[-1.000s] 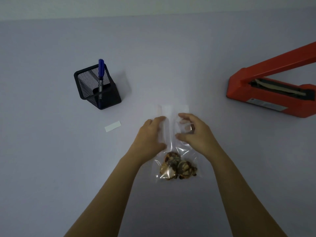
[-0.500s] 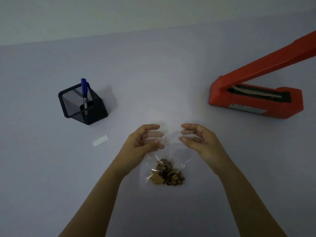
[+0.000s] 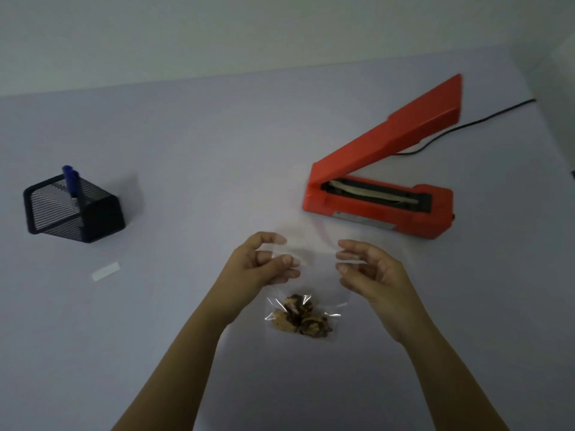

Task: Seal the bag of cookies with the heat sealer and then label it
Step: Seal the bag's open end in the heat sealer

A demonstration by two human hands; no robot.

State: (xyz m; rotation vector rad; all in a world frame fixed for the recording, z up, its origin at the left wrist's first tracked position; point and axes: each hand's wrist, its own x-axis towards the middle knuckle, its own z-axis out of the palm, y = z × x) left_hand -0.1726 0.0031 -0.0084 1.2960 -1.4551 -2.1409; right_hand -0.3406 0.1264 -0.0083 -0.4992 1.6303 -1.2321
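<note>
- Looking down on a pale lilac table (image 3: pixel 186 150); its far edge meets a plain light wall (image 3: pixel 217 32) across the top of the view. The lighting is dim.
- A clear bag (image 3: pixel 317 284) sits centre, near the viewer, with cookies (image 3: pixel 300 317) bunched at its bottom end.
- The left hand (image 3: pixel 255 269) pinches the bag's upper left edge between curled fingers and thumb. The right hand (image 3: pixel 373 272) pinches the upper right edge the same way.
- A red sealer (image 3: pixel 379 194) stands just beyond the right hand, with its arm raised. A black cord (image 3: pixel 466 122) trails from it to the far right.
- A black mesh holder (image 3: pixel 74 209) with a blue pen (image 3: pixel 71 181) stands far left, and a white label (image 3: pixel 105 271) lies near it.
- A wide stretch of tabletop separates holder and sealer.
</note>
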